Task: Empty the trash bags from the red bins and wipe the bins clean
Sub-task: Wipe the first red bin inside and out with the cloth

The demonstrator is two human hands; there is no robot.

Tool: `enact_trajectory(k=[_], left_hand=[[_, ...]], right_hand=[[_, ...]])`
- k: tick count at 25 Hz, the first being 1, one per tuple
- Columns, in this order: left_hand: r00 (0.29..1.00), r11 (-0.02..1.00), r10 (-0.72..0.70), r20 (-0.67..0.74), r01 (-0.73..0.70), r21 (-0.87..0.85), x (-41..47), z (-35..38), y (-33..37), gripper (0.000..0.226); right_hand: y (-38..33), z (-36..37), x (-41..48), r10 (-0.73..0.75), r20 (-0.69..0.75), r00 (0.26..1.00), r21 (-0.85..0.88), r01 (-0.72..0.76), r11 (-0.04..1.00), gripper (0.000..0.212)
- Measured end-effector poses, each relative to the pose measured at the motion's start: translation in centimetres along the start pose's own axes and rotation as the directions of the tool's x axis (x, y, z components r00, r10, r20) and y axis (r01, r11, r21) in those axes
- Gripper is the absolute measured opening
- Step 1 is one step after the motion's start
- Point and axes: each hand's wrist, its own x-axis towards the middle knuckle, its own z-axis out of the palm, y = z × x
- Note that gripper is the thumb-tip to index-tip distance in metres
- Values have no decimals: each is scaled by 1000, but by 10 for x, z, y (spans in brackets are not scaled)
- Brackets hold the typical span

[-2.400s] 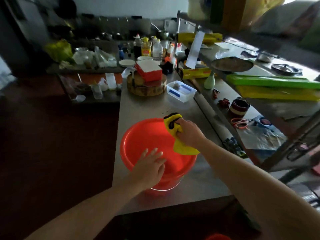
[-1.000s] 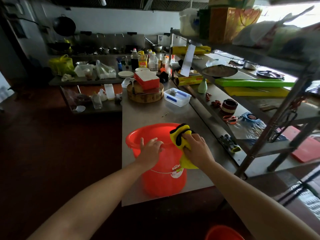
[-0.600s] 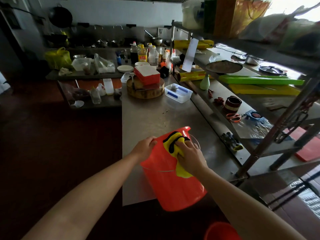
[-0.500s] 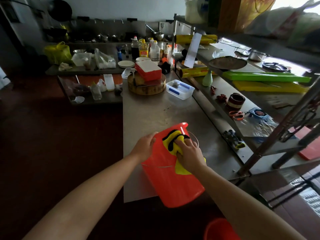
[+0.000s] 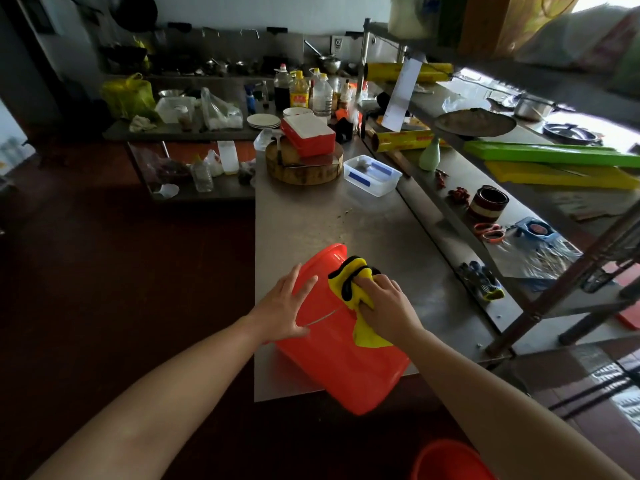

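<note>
1. Wiping is under way in the head view. The red bin (image 5: 346, 362) lies tipped over at the near end of the steel table (image 5: 329, 220). Its mouth points away from the person and its base pokes out over the table's near edge.
2. The left hand (image 5: 284, 306) lies flat on the bin's upper side, fingers straight and spread, gripping nothing. It just steadies the bin, right by the thin wire handle (image 5: 323, 317) that runs across the wall.
3. The right hand (image 5: 384, 303) has its fingers curled over the yellow cloth (image 5: 358, 289) and presses it onto the outer wall just below the rim. A loose tail of cloth hangs down the bin's side under the wrist.
4. Progress call: no trash bag shows on or around this bin, so I judge the emptying step done for it, and the job now sits in the wipe. The outside is what's getting the cloth. With the mouth facing away, I cannot tell whether the inside is clean.
5. Down at the bottom edge, a second red bin (image 5: 446, 460) peeks in, low down and below the table top. Only part of its rim shows, so whether it holds a bag or has been wiped is beyond telling. I count it as possibly left to do.
6. Farther up the table, the clear tub (image 5: 372, 174) and the round chopping block (image 5: 304, 168) stand well apart from the action.
</note>
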Motion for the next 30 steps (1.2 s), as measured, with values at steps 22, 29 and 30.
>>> enact_trajectory(k=[22, 29, 30], left_hand=[[957, 954, -178, -228, 225, 200, 8, -12, -27, 59], [973, 981, -189, -136, 193, 14, 34, -13, -2, 69], [977, 985, -173, -128, 175, -2, 38, -16, -5, 70]], right_hand=[[-25, 31, 17, 29, 137, 990, -290, 12, 957, 50], [-17, 20, 13, 55, 140, 989, -272, -15, 962, 50], [-16, 19, 12, 57, 131, 990, -264, -20, 964, 51]])
